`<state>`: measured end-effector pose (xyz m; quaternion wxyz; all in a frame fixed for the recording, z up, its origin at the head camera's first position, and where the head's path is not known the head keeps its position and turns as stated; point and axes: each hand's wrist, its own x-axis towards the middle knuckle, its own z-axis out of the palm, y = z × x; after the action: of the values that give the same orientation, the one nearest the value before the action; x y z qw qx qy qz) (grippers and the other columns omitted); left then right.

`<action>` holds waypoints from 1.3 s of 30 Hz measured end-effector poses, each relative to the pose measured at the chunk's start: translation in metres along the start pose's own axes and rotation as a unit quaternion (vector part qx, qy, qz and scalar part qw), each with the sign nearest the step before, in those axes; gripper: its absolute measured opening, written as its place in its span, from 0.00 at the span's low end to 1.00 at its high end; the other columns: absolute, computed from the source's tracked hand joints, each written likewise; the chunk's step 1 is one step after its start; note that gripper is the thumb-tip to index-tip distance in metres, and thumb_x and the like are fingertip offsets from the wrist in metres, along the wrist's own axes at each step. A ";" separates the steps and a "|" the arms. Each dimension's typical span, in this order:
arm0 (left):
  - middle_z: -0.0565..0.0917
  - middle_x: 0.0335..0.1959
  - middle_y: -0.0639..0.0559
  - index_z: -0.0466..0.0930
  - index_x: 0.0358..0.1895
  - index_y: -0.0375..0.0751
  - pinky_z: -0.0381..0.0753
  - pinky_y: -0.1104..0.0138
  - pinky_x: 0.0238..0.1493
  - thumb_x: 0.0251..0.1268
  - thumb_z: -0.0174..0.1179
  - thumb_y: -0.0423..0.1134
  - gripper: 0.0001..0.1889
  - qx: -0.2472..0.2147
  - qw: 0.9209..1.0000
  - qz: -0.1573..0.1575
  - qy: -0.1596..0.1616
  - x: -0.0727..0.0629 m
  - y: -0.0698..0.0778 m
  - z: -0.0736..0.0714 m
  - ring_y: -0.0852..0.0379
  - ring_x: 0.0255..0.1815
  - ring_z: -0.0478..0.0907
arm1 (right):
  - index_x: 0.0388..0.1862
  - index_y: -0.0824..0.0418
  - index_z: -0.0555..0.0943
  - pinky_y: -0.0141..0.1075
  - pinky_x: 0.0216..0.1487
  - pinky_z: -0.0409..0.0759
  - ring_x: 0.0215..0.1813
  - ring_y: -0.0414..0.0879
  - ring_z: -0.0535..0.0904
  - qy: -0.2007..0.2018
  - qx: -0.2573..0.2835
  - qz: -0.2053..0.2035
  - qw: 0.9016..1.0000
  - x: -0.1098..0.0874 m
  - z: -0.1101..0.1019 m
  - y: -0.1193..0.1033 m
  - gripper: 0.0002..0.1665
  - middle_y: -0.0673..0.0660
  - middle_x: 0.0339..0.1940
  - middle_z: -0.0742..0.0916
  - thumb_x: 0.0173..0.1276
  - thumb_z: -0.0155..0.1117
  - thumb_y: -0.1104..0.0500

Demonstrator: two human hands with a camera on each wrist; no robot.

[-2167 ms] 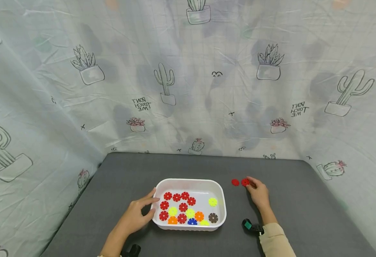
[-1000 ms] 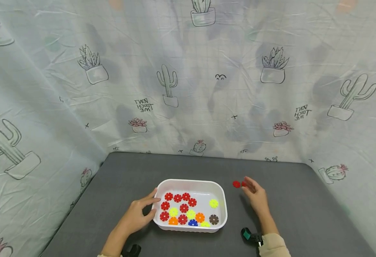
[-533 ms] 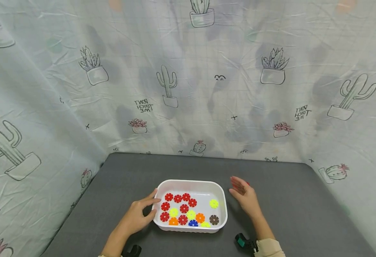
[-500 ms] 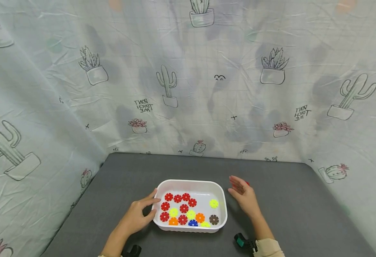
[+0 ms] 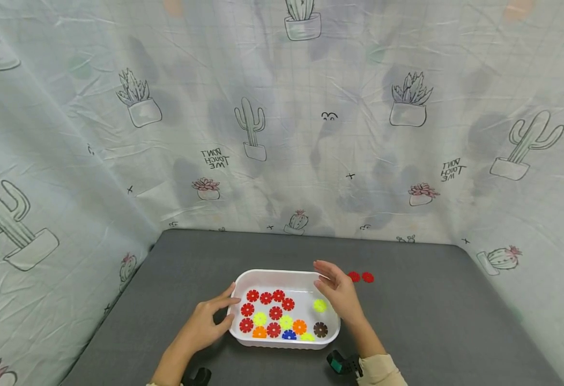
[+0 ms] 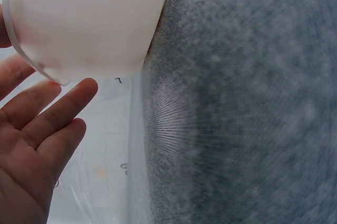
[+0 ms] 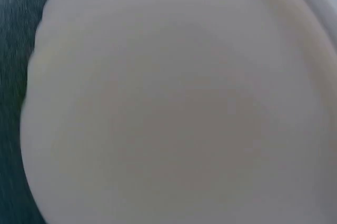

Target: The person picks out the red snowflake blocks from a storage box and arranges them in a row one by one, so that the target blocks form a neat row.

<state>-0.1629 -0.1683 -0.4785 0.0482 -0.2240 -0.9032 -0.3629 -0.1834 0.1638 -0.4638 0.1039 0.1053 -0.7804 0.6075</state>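
Observation:
A white plastic tray (image 5: 267,344) stands on the grey table, with several red, yellow and orange notched discs, a blue disc (image 5: 289,334) and a brown disc (image 5: 320,329) in it. My left hand (image 5: 205,324) holds the tray's left end, index finger over the rim and thumb against the side. In the left wrist view the other fingers (image 6: 60,110) spread just outside the wall. Above the tray's back right corner is my right hand (image 5: 338,292), thumb apart from the fingers, nothing visible between them. The tray's outer wall (image 7: 179,108) fills the right wrist view.
Two red discs (image 5: 368,277) lie side by side on the grey table (image 5: 436,311), behind and right of the tray. A pale curtain (image 5: 282,134) with cactus drawings encloses the back and sides. Black wrist straps (image 5: 342,364) sit at both wrists.
My right hand has let go of the right-hand red disc and moved left, from beside the two red discs to over the tray. My left hand and the tray have stayed put.

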 end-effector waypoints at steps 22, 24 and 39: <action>0.72 0.66 0.46 0.83 0.52 0.42 0.75 0.47 0.56 0.55 0.62 0.33 0.19 0.008 1.000 0.007 0.007 0.000 0.000 0.001 0.47 0.61 0.74 | 0.59 0.61 0.75 0.50 0.60 0.75 0.59 0.55 0.77 -0.135 -0.061 0.027 0.989 0.021 0.053 -0.007 0.22 0.59 0.57 0.82 0.65 0.61 0.63; 0.72 0.66 0.46 0.82 0.53 0.42 0.75 0.47 0.56 0.55 0.62 0.34 0.19 0.006 1.000 0.003 0.005 0.001 0.000 0.001 0.47 0.61 0.74 | 0.58 0.62 0.75 0.50 0.60 0.75 0.59 0.55 0.77 -0.140 -0.062 0.037 0.987 0.024 0.053 -0.005 0.22 0.59 0.57 0.82 0.65 0.61 0.63; 0.71 0.67 0.47 0.82 0.53 0.42 0.74 0.47 0.57 0.57 0.62 0.35 0.19 0.001 1.000 -0.001 0.000 -0.001 -0.001 0.002 0.47 0.63 0.73 | 0.51 0.70 0.78 0.49 0.53 0.80 0.49 0.57 0.80 -0.190 -0.121 0.104 0.969 0.021 0.049 0.008 0.21 0.64 0.48 0.84 0.57 0.64 0.71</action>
<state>-0.1622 -0.1680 -0.4814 0.0481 -0.2227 -0.9038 -0.3622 -0.2073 0.1175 -0.4770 -0.0984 0.1237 -0.8600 0.4852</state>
